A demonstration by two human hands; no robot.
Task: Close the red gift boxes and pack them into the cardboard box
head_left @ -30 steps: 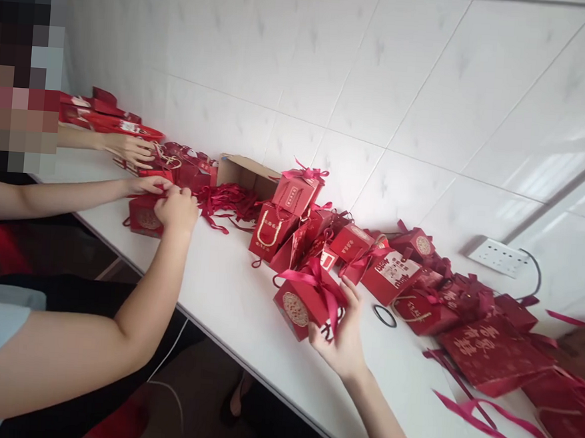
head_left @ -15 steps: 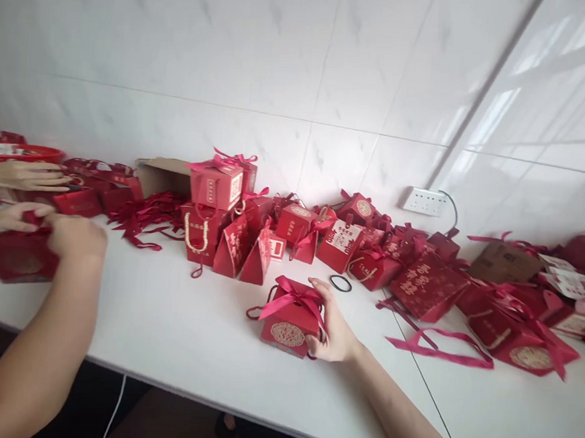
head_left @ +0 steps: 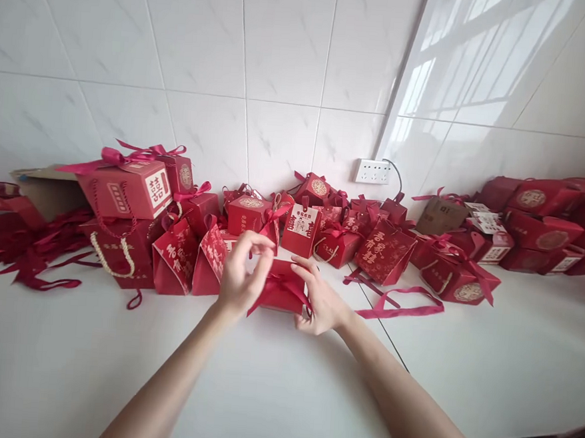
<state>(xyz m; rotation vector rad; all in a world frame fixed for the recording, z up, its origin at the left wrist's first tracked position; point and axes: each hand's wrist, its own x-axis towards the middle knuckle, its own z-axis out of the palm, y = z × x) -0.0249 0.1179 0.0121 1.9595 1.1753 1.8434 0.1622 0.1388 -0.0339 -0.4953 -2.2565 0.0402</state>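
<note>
A small red gift box point(head_left: 282, 292) with a pink ribbon bow stands on the white table point(head_left: 112, 366) between my hands. My left hand point(head_left: 242, 274) sits at its left side, fingers curled in a pinch over the ribbon at the top. My right hand point(head_left: 319, 299) rests against the box's right side, fingers spread along it and touching the ribbon. The box's front is partly hidden by my hands.
Many red gift boxes and bags point(head_left: 385, 249) crowd the back of the table along the tiled wall. A larger red box point(head_left: 124, 187) sits stacked at left, beside a cardboard box point(head_left: 44, 188). A loose pink ribbon point(head_left: 399, 306) lies to the right. A wall socket point(head_left: 372, 172) is behind.
The view swung right, so the other person's arms left the frame. My left hand came in and took the ribbon. The box now sits closer to the pile.
</note>
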